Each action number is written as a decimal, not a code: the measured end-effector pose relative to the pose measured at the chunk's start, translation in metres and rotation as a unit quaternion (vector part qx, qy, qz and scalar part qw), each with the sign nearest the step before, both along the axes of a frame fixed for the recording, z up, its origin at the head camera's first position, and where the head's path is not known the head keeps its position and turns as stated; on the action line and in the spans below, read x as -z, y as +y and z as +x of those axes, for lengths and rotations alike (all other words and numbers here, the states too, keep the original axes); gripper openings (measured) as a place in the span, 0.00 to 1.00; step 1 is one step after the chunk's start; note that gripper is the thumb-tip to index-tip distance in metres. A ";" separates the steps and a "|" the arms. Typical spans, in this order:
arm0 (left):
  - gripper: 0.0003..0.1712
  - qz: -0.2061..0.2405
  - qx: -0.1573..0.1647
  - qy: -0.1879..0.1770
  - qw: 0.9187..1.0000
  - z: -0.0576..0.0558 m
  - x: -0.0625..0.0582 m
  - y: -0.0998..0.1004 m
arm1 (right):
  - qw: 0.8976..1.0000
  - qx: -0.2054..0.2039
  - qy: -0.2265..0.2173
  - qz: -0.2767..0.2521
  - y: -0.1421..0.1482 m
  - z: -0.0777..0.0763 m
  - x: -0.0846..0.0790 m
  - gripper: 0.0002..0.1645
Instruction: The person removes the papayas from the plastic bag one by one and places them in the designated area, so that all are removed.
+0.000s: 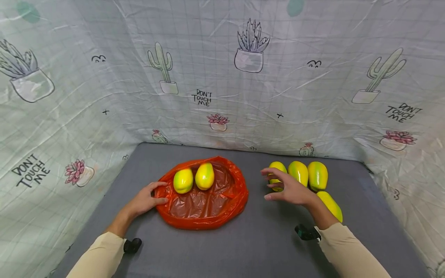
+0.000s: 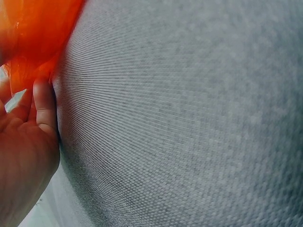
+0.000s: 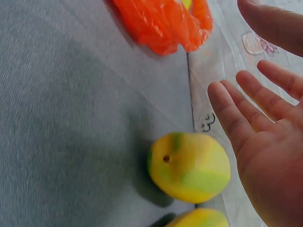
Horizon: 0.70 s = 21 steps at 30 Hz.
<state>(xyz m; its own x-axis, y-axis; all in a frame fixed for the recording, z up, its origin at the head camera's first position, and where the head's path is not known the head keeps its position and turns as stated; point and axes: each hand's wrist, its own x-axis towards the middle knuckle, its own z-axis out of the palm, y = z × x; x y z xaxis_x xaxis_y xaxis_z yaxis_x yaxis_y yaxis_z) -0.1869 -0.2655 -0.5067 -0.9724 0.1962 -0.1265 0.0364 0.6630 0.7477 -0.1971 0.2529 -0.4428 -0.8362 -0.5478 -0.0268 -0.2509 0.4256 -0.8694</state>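
A red plastic bag (image 1: 205,222) lies spread on the grey table, its rolled rim around two yellow-green mango-like fruits (image 1: 183,180). My left hand (image 1: 142,199) holds the bag's left rim, with thumb and forefinger over its edge; in the left wrist view the fingertips (image 2: 44,101) meet the orange-red plastic. My right hand (image 1: 293,189), fingers spread and thumb apart, hangs over the left end of the fruit group, partly covering the nearest fruit (image 1: 277,166). The right wrist view shows its bare palm (image 3: 279,165) beside a fruit (image 3: 191,168).
Several more of these fruits stand at the right: a back row including one fruit (image 1: 318,176), and another (image 1: 329,205) in front, partly behind my right forearm. A hanging cloth (image 1: 222,77) with cactus prints encloses the back and sides of the table (image 1: 264,251).
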 end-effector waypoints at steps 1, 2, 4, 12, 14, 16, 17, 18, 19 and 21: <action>0.36 0.000 0.001 0.003 1.000 0.000 0.000 0.000 | 1.000 -0.001 0.000 0.000 -0.002 -0.001 0.000 0.47; 0.36 0.000 0.000 0.004 1.000 0.000 0.000 0.000 | 1.000 -0.002 0.001 0.000 -0.004 -0.001 0.000 0.47; 0.36 0.002 -0.001 0.000 1.000 -0.002 0.000 0.000 | 1.000 -0.005 0.002 -0.003 -0.009 -0.002 -0.001 0.46; 0.36 0.007 0.005 0.004 1.000 -0.002 0.000 0.002 | 0.999 -0.024 0.004 -0.020 -0.024 -0.005 -0.001 0.46; 0.36 0.008 0.006 0.006 1.000 -0.002 0.001 0.002 | 0.999 -0.026 0.005 -0.019 -0.028 -0.006 0.000 0.46; 0.36 0.006 0.005 0.006 1.000 -0.002 0.001 0.002 | 1.000 -0.026 0.005 -0.017 -0.032 -0.007 0.002 0.46; 0.36 0.006 0.004 0.006 1.000 -0.002 0.002 0.001 | 1.000 -0.026 0.005 -0.016 -0.035 -0.008 0.002 0.46; 0.36 0.005 0.003 0.004 1.000 -0.002 0.002 0.001 | 0.999 -0.027 0.006 -0.016 -0.037 -0.008 0.003 0.46; 0.36 0.004 0.002 0.003 1.000 -0.002 0.002 0.001 | 0.999 -0.028 0.006 -0.017 -0.040 -0.009 0.004 0.45; 0.36 0.003 0.001 -0.001 1.000 -0.001 0.002 0.001 | 0.999 -0.032 0.006 -0.023 -0.045 -0.011 0.006 0.45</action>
